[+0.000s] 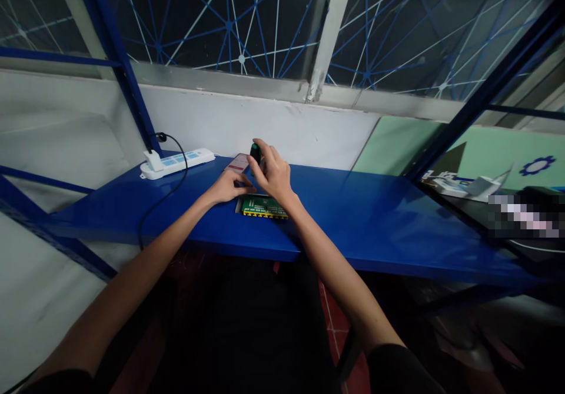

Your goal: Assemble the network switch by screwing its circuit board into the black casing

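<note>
The right hand (pixel 273 173) is closed around the dark handle of a screwdriver (pixel 255 152), held upright with its tip hidden under the palm. Just below and toward the wrist lies a green circuit board (pixel 263 207), flat on the blue shelf (pixel 375 211). The left hand (pixel 227 188) rests low at the board's far-left corner, its fingertips reaching in under the right hand. Whether they pinch something small or only press down, I cannot tell, as the spot is dim and covered. The main risk, as I judge it, is the tip slipping. If it slips, the blade would skid across the board, scoring tracks or knocking components, or it would jab the left fingertips beside it. The board sits loose near the shelf's front edge, so a hard twist with too little hold-down could turn it or push it off. Beyond the left hand, a pinkish flat item (pixel 238 162) lies close enough to be nudged. The power strip (pixel 179 162) and its black cable (pixel 163 197) sit further out to that side, where a sweeping forearm could catch them.
</note>
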Available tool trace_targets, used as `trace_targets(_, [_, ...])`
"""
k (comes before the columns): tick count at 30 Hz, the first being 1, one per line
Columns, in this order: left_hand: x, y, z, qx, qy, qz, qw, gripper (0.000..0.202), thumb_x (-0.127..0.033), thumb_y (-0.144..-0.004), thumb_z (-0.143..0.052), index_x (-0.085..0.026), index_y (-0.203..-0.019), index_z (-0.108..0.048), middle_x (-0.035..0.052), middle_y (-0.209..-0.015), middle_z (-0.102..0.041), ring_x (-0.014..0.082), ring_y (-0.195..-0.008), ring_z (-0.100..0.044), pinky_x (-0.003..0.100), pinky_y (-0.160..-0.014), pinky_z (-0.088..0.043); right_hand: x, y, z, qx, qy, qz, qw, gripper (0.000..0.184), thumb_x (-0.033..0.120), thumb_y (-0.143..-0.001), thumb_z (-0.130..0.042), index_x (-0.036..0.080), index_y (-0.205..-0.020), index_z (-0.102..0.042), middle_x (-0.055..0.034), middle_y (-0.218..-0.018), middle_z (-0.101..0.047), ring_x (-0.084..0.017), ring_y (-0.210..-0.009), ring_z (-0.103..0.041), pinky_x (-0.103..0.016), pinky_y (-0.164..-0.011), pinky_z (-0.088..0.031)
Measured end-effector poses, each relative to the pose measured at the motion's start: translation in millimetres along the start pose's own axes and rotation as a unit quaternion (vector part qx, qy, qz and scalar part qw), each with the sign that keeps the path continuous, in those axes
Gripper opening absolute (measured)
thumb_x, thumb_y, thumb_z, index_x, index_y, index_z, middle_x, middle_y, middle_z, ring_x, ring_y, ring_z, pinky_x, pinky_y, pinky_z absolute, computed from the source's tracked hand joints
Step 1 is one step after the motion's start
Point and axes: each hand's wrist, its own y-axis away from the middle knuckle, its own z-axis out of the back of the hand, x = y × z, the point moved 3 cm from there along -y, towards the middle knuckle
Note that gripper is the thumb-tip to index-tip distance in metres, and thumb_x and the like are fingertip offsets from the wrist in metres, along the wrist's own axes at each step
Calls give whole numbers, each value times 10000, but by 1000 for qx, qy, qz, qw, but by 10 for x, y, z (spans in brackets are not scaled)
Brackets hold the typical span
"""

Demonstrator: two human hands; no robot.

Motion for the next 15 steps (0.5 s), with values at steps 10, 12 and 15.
trace_targets(10, [-31,6,-7,16,0,-18,1000,190,-296,-783,-684,-136,-842,-769,86,-849,-762,199,-780,-682,315,-763,-516,-32,29,-64,14,32,8,999,548,447,-981,-354,226,-1478,-289,-96,-1194,-635,-180,-746,-610,-312,-615,-464])
trace_targets(12, [-14,9,-2,-2,-7,-12,1000,187,-303,-772,-704,-143,-841,-770,81,-838,-762,200,-770,-676,323,-759,-512,-51,25,-73,10,45,8,999,586,487,-970,-377,217,-1481,-274,-106,-1169,-645,-197,-779,-622,-314,-623,-469])
trace_targets(15, [16,8,-1,-12,-6,-12,1000,173,-299,-755,-724,-140,-805,-769,82,-810,-759,205,-766,-677,330,-762,-509,-59,24,-78,16,54,11,998,616,505,-965,-386,214,-1491,-250,-114,-1142,-651,-208,-797,-629,-320,-637,-475])
